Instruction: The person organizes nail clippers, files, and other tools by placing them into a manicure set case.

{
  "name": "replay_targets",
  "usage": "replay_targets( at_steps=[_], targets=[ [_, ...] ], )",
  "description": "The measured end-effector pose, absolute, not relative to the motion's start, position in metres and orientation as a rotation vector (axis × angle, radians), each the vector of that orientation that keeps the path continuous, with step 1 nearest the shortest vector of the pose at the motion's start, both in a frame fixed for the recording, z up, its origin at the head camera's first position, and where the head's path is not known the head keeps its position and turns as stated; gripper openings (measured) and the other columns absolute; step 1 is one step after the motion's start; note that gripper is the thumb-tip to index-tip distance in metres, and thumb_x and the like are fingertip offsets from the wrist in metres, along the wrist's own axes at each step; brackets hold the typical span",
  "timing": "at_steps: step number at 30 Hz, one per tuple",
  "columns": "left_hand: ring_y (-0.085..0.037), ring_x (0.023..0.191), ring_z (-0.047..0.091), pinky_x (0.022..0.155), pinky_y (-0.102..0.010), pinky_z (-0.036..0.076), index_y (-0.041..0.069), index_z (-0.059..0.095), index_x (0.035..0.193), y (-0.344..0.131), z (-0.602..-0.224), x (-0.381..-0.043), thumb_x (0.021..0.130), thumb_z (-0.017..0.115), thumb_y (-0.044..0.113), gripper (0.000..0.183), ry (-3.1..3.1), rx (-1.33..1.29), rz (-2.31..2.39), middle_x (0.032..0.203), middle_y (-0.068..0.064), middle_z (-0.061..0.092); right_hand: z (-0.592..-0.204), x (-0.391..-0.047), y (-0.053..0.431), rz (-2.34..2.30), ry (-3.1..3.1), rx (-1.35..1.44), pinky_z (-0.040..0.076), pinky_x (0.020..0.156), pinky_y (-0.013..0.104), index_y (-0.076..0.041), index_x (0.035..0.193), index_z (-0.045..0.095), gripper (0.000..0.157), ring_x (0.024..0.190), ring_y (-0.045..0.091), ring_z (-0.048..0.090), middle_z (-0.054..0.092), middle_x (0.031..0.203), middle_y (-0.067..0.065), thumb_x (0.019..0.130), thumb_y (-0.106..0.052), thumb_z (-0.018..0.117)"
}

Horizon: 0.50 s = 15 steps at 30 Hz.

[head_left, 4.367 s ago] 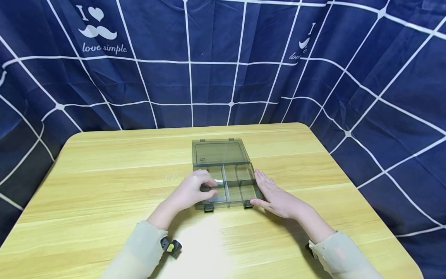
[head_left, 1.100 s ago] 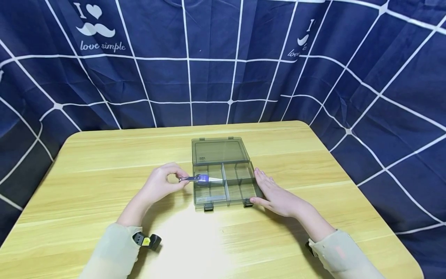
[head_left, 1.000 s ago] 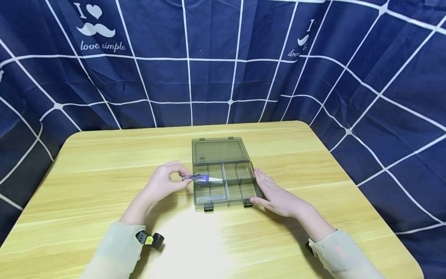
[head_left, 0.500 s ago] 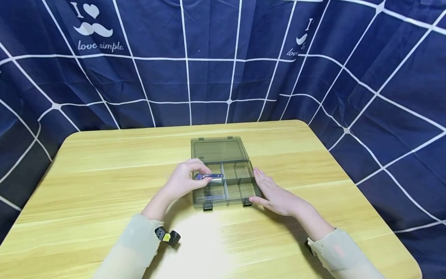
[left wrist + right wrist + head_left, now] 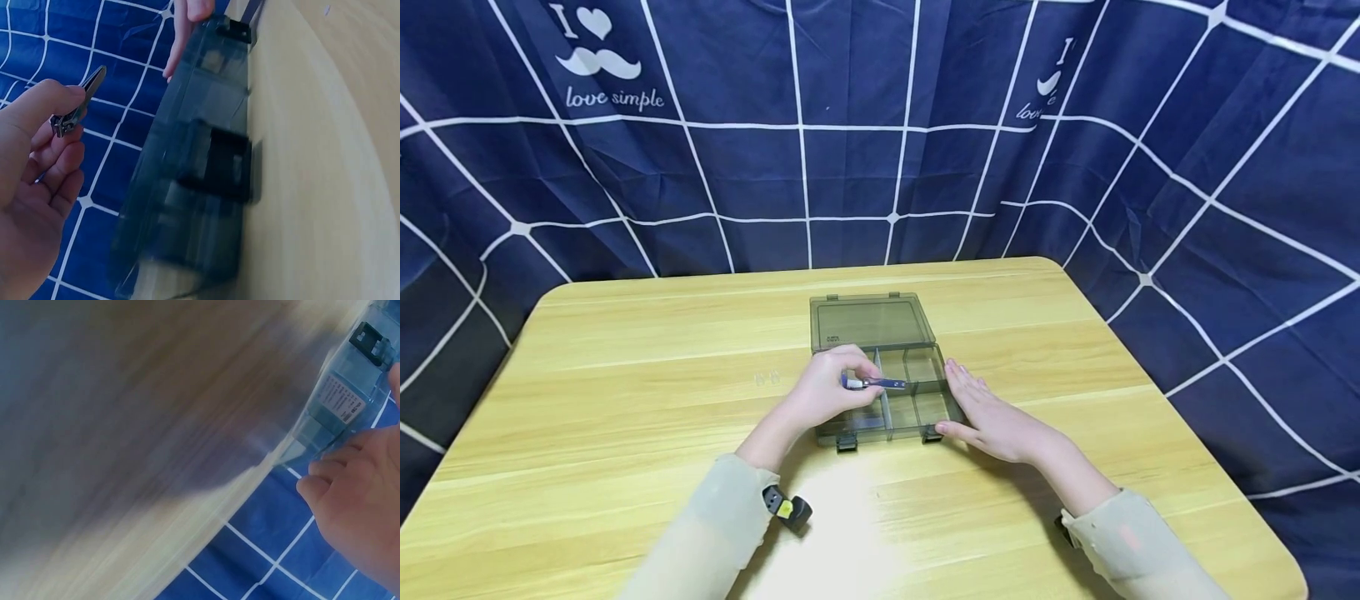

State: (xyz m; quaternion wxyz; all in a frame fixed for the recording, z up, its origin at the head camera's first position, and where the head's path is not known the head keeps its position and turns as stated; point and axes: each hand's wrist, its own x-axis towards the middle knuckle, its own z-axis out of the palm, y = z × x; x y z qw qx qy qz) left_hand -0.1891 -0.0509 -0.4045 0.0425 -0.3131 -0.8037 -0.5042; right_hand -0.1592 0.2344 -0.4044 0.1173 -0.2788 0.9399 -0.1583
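Note:
My left hand (image 5: 826,388) pinches a nail clipper (image 5: 889,383) between thumb and fingertips, above the divided box. In the left wrist view the clipper (image 5: 82,105) points up and away from the thumb. Beneath it lies the smoky see-through compartment box (image 5: 934,407), its lid (image 5: 871,323) folded back flat behind. Part of the left compartments is hidden by my left hand. My right hand (image 5: 996,425) rests with straight fingers along the box's right side. In the right wrist view a printed label (image 5: 341,399) shows on the box wall.
Two small clear pieces (image 5: 767,378) lie on the wooden table (image 5: 662,400) left of the box. Dark latches (image 5: 847,443) stick out at the box's front edge. A blue curtain (image 5: 850,167) with white lines hangs behind and around the table.
My left hand reached into the box, then drew back to its left side holding the nail clipper. Since then it has moved right, with the clipper over the box. My right hand has stayed put.

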Motion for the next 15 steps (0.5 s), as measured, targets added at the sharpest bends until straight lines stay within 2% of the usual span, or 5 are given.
replay_targets(
  at_steps=[6, 15],
  targets=[
    [-0.007, 0.078, 0.058, 0.076, -0.038, 0.052, 0.011, 0.072, 0.086, -0.036, -0.409, -0.189, 0.077, 0.077, 0.008, 0.011, -2.449, -0.973, -1.545, 0.083, 0.007, 0.061, -0.405, -0.16, 0.235, -0.475, 2.749, -0.809, 0.011, 0.113, 0.05, 0.005, 0.15, 0.003, 0.091, 0.143, 0.034, 0.006, 0.001, 0.156, 0.022, 0.095, -0.056, 0.044],
    [-0.01, 0.082, 0.059, 0.076, -0.031, 0.052, 0.007, 0.072, 0.091, -0.013, -0.417, -0.187, 0.08, 0.075, 0.01, 0.012, -2.517, -1.018, -1.441, 0.088, 0.003, 0.063, -0.405, -0.16, 0.235, -0.476, 2.749, -0.807, 0.011, 0.113, 0.051, 0.004, 0.15, 0.003, 0.091, 0.143, 0.034, 0.005, 0.001, 0.156, 0.021, 0.095, -0.056, 0.044]
  ],
)
